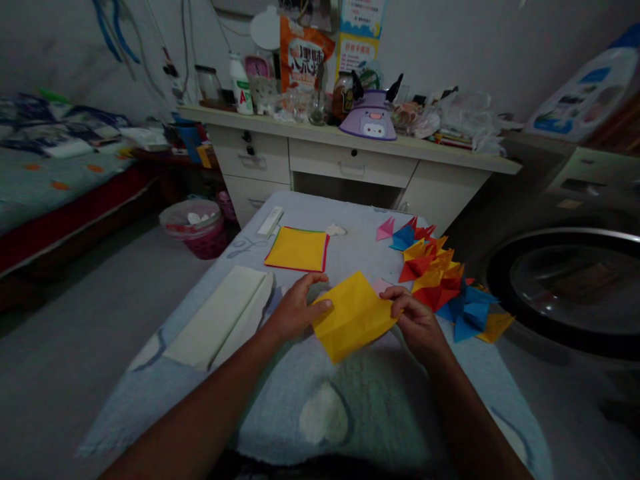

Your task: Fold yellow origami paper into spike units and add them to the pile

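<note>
A creased square sheet of yellow paper (353, 319) is held tilted over the cloth-covered table. My right hand (417, 323) pinches its right corner between thumb and fingers. At the sheet's left corner, the thumb of my left hand (299, 308) lies over the edge; its index finger stretches out above the paper, and the other fingers are partly hidden. Just beyond lies a neat stack of square paper (297, 249), yellow on top with red edges showing. Folded paper pieces (435, 267) in red, yellow, blue and pink line the table's right side.
A folded whitish sheet (217, 317) lies on the left of the table (325, 373), with a small white box (271, 222) farther back. Crumpled white tissue (335, 230) sits beside the stack. Around the table are a cluttered desk (350, 157), a lined bin (200, 233) and a washing machine (565, 200).
</note>
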Available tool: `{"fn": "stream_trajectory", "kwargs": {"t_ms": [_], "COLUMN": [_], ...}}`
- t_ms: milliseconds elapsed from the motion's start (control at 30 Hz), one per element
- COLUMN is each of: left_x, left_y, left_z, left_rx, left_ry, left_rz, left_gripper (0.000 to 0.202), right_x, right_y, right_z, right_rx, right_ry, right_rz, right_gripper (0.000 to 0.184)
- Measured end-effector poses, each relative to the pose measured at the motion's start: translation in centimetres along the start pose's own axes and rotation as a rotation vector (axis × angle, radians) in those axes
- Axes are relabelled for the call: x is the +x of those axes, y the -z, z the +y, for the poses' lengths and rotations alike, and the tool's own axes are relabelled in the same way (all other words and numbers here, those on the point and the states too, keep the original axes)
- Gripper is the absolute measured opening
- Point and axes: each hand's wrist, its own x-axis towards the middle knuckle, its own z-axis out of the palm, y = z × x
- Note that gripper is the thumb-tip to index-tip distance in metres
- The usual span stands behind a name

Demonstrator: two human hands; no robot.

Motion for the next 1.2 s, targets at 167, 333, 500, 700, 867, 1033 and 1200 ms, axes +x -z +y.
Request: {"fn": "stream_trajectory", "kwargs": {"t_ms": [167, 333, 500, 700, 867, 1033, 1200], "left_x": [0.2, 0.0, -0.3, -0.4, -0.3, 0.0, 0.0], "left_y": [-0.1, -0.4, -0.4, -0.2, -0.3, -0.3, -0.2], "left_z": [-0.1, -0.2, -0.1, 0.0, 0.0, -0.1, 0.3], "left_rx": [-0.04, -0.161, -0.17, -0.024, -0.058, -0.177, -0.285], "left_ry": [0.048, 0.076, 0.036, 0.04, 0.101, 0.107, 0.142], "left_rz": [-0.095, -0.164, -0.231, -0.253, -0.187, -0.053, 0.049], "left_gripper": [0.043, 0.051, 0.057, 0.028, 0.028, 0.029, 0.028], "right_x": [0.0, 0.0, 0.0, 0.0, 0.2, 0.3, -0.2], "right_y": [0.1, 0.0, -0.2, -0.3, 0.2, 0.1, -0.6], "right_z": [0.2, 0.6, 0.6, 0.7, 1.1, 1.6, 2.1], "right_rx": [0.084, 0.166, 0.114, 0.166, 0.065, -0.005, -0.146], "right_ry": [-0.002, 0.021, -0.005, 0.043, 0.046, 0.139, 0.164], "right_rz": [0.004, -0.017, 0.001, 0.012, 0.086, 0.061, -0.029], "right_gripper": [0.028, 0.028, 0.033, 0.023, 0.018, 0.006, 0.032]}}
